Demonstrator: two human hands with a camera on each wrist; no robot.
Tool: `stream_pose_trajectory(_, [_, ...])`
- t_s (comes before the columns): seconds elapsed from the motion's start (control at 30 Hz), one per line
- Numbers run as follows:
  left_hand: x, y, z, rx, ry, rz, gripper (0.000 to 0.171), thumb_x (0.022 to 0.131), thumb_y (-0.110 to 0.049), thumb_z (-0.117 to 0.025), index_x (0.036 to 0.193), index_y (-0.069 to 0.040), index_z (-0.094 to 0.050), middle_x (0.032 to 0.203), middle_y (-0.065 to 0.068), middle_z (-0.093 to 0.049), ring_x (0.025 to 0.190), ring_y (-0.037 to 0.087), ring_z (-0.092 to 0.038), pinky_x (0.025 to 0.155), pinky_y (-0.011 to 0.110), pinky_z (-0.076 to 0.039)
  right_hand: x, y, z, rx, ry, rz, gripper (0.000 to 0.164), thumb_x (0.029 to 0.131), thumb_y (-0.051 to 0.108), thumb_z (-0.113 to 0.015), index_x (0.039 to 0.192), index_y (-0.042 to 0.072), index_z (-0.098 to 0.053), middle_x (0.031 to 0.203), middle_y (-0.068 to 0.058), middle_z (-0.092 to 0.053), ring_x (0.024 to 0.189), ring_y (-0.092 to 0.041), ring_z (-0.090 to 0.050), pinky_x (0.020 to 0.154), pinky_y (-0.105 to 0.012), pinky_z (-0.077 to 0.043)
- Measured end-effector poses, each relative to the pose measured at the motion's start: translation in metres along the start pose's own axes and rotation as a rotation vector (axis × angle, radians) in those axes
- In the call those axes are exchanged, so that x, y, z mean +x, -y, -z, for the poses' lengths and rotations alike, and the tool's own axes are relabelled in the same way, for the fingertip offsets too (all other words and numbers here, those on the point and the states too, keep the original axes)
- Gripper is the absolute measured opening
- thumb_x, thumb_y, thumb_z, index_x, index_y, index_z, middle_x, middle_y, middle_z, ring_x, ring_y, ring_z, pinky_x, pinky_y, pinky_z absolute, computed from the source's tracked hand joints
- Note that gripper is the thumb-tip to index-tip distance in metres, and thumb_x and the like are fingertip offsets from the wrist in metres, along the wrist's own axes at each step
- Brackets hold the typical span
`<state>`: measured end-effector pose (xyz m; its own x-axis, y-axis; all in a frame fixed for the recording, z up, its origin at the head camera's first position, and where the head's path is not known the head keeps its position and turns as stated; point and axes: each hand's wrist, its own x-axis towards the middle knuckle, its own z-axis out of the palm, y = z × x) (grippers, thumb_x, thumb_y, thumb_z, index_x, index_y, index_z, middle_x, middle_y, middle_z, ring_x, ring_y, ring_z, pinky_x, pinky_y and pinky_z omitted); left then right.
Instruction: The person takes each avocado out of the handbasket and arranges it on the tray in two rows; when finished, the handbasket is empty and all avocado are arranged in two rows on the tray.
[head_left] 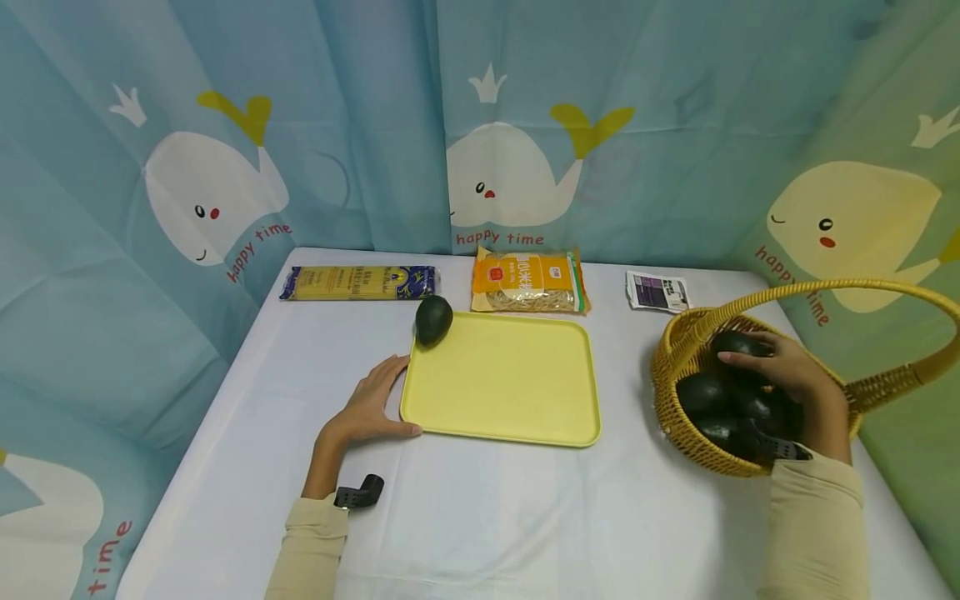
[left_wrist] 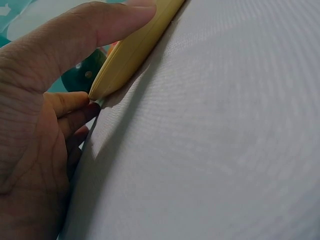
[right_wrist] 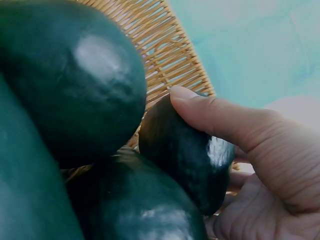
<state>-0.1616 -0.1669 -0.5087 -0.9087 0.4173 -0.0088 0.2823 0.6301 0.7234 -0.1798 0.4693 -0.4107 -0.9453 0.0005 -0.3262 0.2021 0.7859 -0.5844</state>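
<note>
In the wicker basket [head_left: 670, 400], my right hand [head_left: 795, 367] grips a dark green avocado [right_wrist: 187, 150], its thumb across the near side and its other fingers mostly hidden behind. Several more avocados [head_left: 705, 393] lie under and beside it, large in the right wrist view. My left hand [head_left: 372, 406] rests at the near left corner of a yellow tray [head_left: 502, 379]. Its thumb lies at the front edge and its fingers, fairly straight, touch the left side. One avocado [head_left: 433, 321] sits on the tray's far left corner, overlapping the rim.
Behind the tray lie a long yellow and blue packet [head_left: 360, 283] and an orange packet [head_left: 529, 283]. A small white and purple sachet [head_left: 657, 292] lies near the basket. The basket's tall handle [head_left: 847, 287] arches over to the right. A curtain [head_left: 390, 150] encloses the white table [head_left: 480, 525].
</note>
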Motion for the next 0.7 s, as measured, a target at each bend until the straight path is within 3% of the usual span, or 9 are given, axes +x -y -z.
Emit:
stream_pose_trajectory(0.07, [0.000, 0.000, 0.000, -0.002, -0.001, -0.001, 0.117, 0.062, -0.049, -0.085, 0.155, -0.013, -0.025, 0.161, 0.012, -0.024, 0.151, 0.034, -0.014, 0.118, 0.062, -0.012, -0.001, 0.001, 0.001, 0.007, -0.005, -0.001, 0.085, 0.097, 0.043, -0.056, 0.147, -0.014, -0.019, 0.138, -0.039, -0.034, 0.097, -0.023, -0.052, 0.070, -0.023, -0.047])
stream_pose_trajectory(0.23, [-0.002, -0.002, 0.001, -0.007, -0.003, 0.002, 0.117, 0.062, -0.049, -0.085, 0.155, -0.013, -0.026, 0.161, 0.012, -0.025, 0.151, 0.035, -0.015, 0.118, 0.063, -0.013, -0.005, 0.006, 0.002, 0.039, -0.008, -0.010, 0.086, 0.098, 0.044, -0.053, 0.150, -0.011, -0.014, 0.144, -0.042, -0.025, 0.109, -0.036, -0.049, 0.076, -0.029, -0.048])
stream_pose_trajectory(0.47, [-0.001, -0.003, 0.002, 0.000, 0.007, 0.012, 0.117, 0.062, -0.050, -0.085, 0.156, -0.014, -0.024, 0.162, 0.011, -0.023, 0.151, 0.034, -0.014, 0.118, 0.062, -0.013, -0.015, 0.013, 0.003, 0.048, -0.090, 0.000, 0.084, 0.098, 0.044, -0.053, 0.149, -0.012, -0.017, 0.138, -0.038, -0.034, 0.093, -0.011, -0.048, 0.068, -0.022, -0.047])
stream_pose_trajectory(0.63, [0.000, -0.002, 0.002, 0.002, 0.002, 0.006, 0.117, 0.061, -0.049, -0.085, 0.155, -0.013, -0.025, 0.161, 0.013, -0.025, 0.150, 0.035, -0.015, 0.118, 0.063, -0.014, -0.021, 0.020, 0.001, 0.089, -0.158, -0.027, 0.086, 0.097, 0.047, -0.054, 0.151, -0.009, -0.016, 0.137, -0.033, -0.036, 0.095, -0.016, -0.048, 0.069, -0.025, -0.045])
stream_pose_trajectory(0.7, [0.000, -0.001, 0.001, 0.003, 0.002, 0.000, 0.117, 0.062, -0.049, -0.085, 0.155, -0.012, -0.025, 0.161, 0.013, -0.025, 0.150, 0.035, -0.015, 0.118, 0.063, -0.014, -0.023, 0.023, 0.000, 0.123, -0.172, -0.041, 0.089, 0.096, 0.048, -0.053, 0.152, -0.007, -0.013, 0.139, -0.035, -0.033, 0.102, -0.026, -0.048, 0.074, -0.033, -0.047])
